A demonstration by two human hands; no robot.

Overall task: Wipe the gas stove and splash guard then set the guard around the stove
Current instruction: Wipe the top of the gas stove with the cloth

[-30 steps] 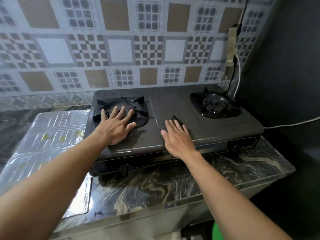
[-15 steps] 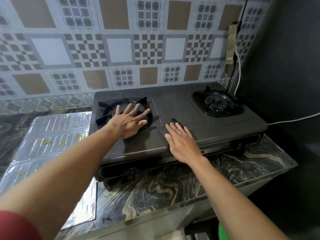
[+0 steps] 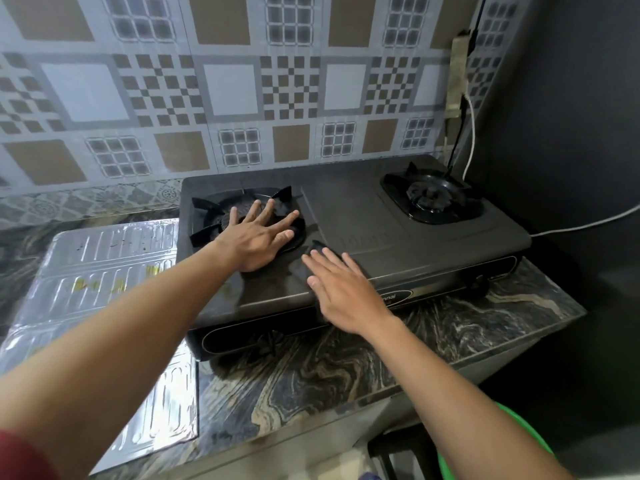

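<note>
A black two-burner gas stove [image 3: 398,230] sits on the marbled counter against the tiled wall. My left hand [image 3: 256,237] lies flat on the left burner grate [image 3: 207,216] with fingers spread, holding nothing. My right hand [image 3: 343,289] presses flat on the stove top near its front edge, just right of the left burner. A corner of a dark cloth [image 3: 314,243] pokes out past its fingertips; the rest is hidden under the palm. The silver foil splash guard [image 3: 104,271] lies flat on the counter left of the stove, with yellowish stains.
The right burner [image 3: 431,200] stands free at the back right. A white cable [image 3: 568,226] and a black cord run down the wall behind it. A dark wall closes the right side. A green tub [image 3: 519,434] sits below the counter edge.
My right hand has slid left along the stove top with the cloth, closer to my left hand. My left hand has moved a little further onto the burner.
</note>
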